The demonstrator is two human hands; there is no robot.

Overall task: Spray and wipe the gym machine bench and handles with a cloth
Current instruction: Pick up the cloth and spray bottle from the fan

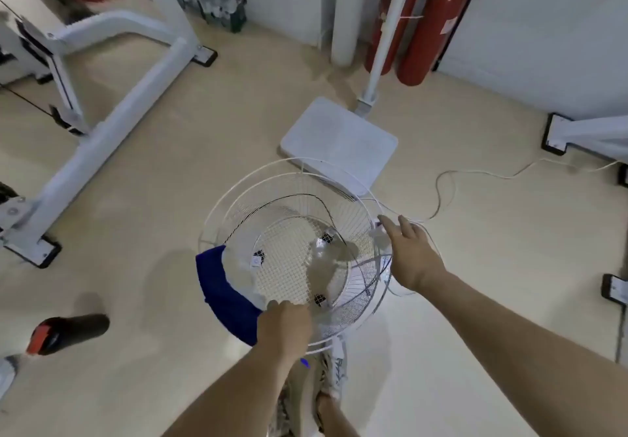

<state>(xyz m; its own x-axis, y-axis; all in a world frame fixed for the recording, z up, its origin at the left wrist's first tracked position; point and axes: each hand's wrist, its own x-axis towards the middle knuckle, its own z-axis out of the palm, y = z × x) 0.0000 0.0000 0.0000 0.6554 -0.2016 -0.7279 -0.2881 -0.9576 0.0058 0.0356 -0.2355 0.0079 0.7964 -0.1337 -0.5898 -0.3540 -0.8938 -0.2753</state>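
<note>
Your left hand (283, 329) has its fingers curled over the near rim of the fan guard (295, 249). It grips the blue cloth (221, 295), which drapes round the guard's lower-left edge. Your right hand (409, 254) lies with fingers nearly straight on the right rim, touching a white clip (379, 229) and the thin cord (475, 174) that trails off across the floor (492, 300).

So the cloth is on the standing fan, not on the gym machine (112, 120) — its white frame stands well apart to your left, and neither bench nor handles show from here.

If you mean to wipe this guard, steady it with the right hand and draw the cloth along the wires in short strokes. Press lightly, since the mesh looks thin and would likely flex, and mind the cord under your fingers.

A black bottle with a red top (66, 334) lies on the floor at left — possibly the sprayer, though I cannot tell.
</note>
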